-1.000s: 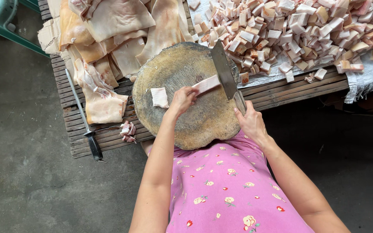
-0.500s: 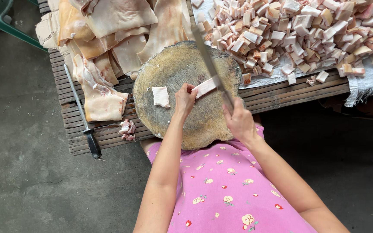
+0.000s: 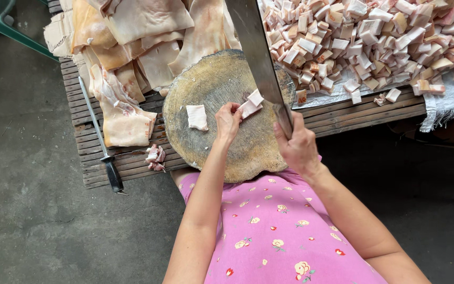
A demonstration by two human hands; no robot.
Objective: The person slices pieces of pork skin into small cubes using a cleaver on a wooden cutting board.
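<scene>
My left hand [image 3: 228,121] pinches a strip of pale pork fat [image 3: 251,103] on the round wooden chopping block [image 3: 211,84]. My right hand [image 3: 296,147] grips the handle of a large cleaver [image 3: 253,47], raised high with its blade pointing away from me, above the strip. A separate square piece of fat [image 3: 197,117] lies on the block to the left of my left hand.
Large slabs of pork skin and fat [image 3: 132,42] are piled at the back left of the slatted wooden table [image 3: 353,118]. A heap of cut cubes [image 3: 384,42] lies at the right on a white sheet. A sharpening steel [image 3: 98,139] and meat scraps [image 3: 155,156] rest at the left.
The cleaver has swung up from lying across the block to a raised position. My left hand has stayed on the strip of fat.
</scene>
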